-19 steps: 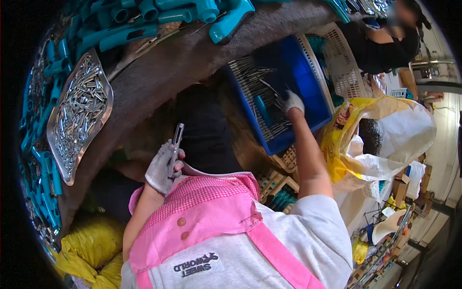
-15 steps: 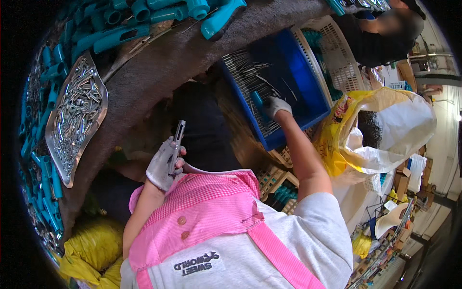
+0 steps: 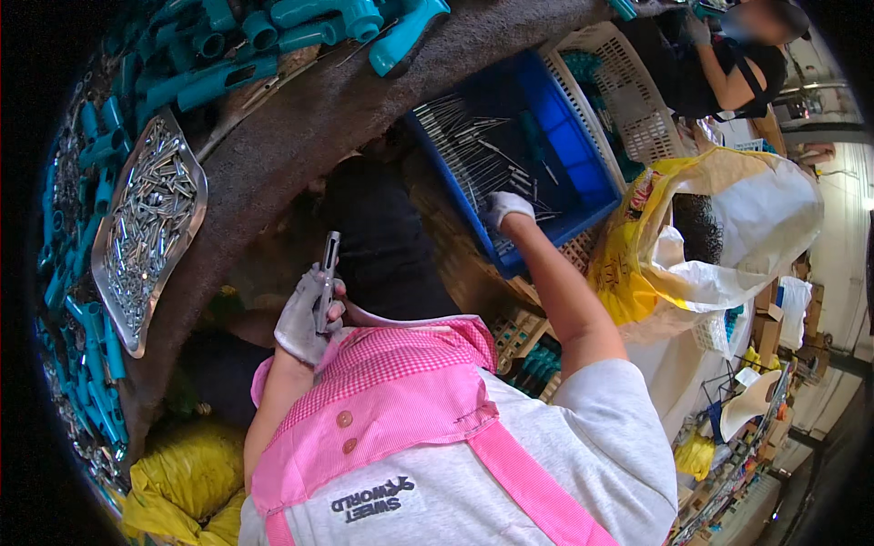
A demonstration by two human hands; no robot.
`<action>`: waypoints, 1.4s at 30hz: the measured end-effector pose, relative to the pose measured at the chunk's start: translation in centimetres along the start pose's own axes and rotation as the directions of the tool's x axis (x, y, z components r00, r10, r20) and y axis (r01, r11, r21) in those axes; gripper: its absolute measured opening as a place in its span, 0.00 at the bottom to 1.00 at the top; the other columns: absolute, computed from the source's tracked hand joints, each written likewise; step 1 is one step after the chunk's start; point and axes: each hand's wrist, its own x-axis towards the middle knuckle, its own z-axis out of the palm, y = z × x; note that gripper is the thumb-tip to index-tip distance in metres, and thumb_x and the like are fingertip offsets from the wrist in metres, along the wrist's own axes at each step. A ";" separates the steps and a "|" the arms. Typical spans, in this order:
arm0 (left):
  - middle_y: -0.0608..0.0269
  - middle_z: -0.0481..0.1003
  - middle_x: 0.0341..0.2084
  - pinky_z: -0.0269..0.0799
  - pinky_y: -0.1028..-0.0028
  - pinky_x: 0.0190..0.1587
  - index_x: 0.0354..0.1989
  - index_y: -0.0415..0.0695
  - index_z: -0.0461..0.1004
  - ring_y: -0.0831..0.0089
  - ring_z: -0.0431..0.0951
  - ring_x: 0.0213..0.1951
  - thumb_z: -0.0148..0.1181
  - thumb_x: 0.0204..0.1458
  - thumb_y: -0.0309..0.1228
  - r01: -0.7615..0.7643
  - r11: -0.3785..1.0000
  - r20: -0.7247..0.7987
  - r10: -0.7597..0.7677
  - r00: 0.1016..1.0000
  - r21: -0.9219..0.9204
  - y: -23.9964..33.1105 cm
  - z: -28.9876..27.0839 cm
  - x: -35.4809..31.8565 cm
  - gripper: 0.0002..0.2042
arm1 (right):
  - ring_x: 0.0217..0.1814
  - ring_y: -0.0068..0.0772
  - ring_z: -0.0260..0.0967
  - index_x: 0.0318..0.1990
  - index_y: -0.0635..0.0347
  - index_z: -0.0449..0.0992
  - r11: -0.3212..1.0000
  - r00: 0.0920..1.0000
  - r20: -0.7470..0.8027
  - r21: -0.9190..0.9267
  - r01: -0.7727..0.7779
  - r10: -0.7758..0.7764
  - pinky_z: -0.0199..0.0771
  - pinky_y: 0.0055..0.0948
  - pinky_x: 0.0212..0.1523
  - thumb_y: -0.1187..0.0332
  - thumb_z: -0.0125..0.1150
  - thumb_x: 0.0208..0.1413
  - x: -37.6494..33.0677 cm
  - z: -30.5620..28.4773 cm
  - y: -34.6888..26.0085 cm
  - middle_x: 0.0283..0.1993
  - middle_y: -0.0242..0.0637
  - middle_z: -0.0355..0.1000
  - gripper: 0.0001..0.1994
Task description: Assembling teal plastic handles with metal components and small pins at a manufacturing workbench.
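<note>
My left hand (image 3: 305, 318), in a pale glove with some fingertips bare, is closed around a slotted silver metal tube (image 3: 330, 273), held upright before my apron. My right hand (image 3: 506, 209), also gloved, reaches into a blue plastic bin (image 3: 501, 259) and hangs over its near part, close to the metal rods. Its fingertips point down and are hidden, so their grip does not show. Many thin metal rods (image 3: 455, 136) lie in the bin. A teal piece (image 3: 532, 135) is blurred toward its far side.
At left, a metal tray (image 3: 150, 227) of small metal parts sits among teal plastic handles (image 3: 86, 364) on a dark bench (image 3: 300, 127). A white crate (image 3: 637, 100) stands beyond the bin, a yellow-and-white sack (image 3: 628, 264) to its right. Another person (image 3: 728, 73) works at upper right.
The teal handle that was in my right hand has left it, and a teal piece now shows farther off in the bin. My right hand has shifted slightly left and nearer. The left barely moves.
</note>
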 end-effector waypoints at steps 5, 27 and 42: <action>0.64 0.71 0.29 0.58 0.81 0.17 0.47 0.53 0.65 0.78 0.68 0.19 0.47 0.59 0.38 0.034 0.999 -0.006 -0.035 0.999 -0.031 -0.3 -0.9 0.3 0.10 | 0.46 0.49 0.71 0.41 0.49 0.78 0.992 0.999 0.045 0.129 0.005 -0.011 0.71 0.39 0.45 0.58 0.54 0.44 0.3 2.4 0.5 0.42 0.47 0.74 0.16; 0.61 0.73 0.27 0.60 0.86 0.18 0.53 0.42 0.63 0.83 0.65 0.17 0.52 0.54 0.30 -0.199 0.980 0.298 0.190 0.935 -0.001 2.9 -2.4 -7.2 0.18 | 0.38 0.23 0.66 0.37 0.58 0.73 0.289 0.642 -0.097 0.835 0.469 -0.761 0.65 0.21 0.40 0.69 0.62 0.51 -16.6 -15.1 -16.1 0.35 0.29 0.70 0.08; 0.65 0.73 0.27 0.59 0.86 0.21 0.53 0.36 0.66 0.87 0.64 0.19 0.51 0.54 0.29 -0.299 0.838 0.312 0.164 0.936 0.456 4.4 -5.2 -11.4 0.18 | 0.36 0.35 0.69 0.33 0.63 0.74 0.377 0.378 0.033 0.198 0.905 -0.925 0.70 0.29 0.38 0.74 0.63 0.44 -19.4 -18.3 -23.8 0.34 0.40 0.68 0.08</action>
